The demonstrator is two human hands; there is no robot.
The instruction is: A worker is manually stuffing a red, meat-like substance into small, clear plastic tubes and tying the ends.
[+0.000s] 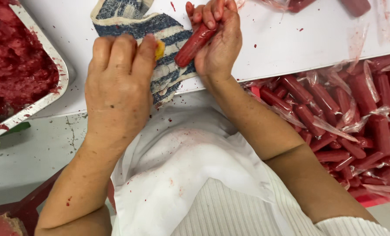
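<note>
The right hand grips one red sausage, fingers curled around it, just above the striped cloth — the left hand presses that cloth, fingers bent. Many wrapped sausages fill the red crate; plenty of ground meat remains in the metal tray.

Count by kind. Hands: two, one left hand and one right hand. Striped blue-and-cream cloth: one. Red sausage held in hand: one. Small yellow piece at the left fingertips: one. Metal tray of minced red meat: one. Red crate with a pile of wrapped red sausages: one crate; sausages too many and overlapped to count exactly, several dozen. White apron: one.
</note>
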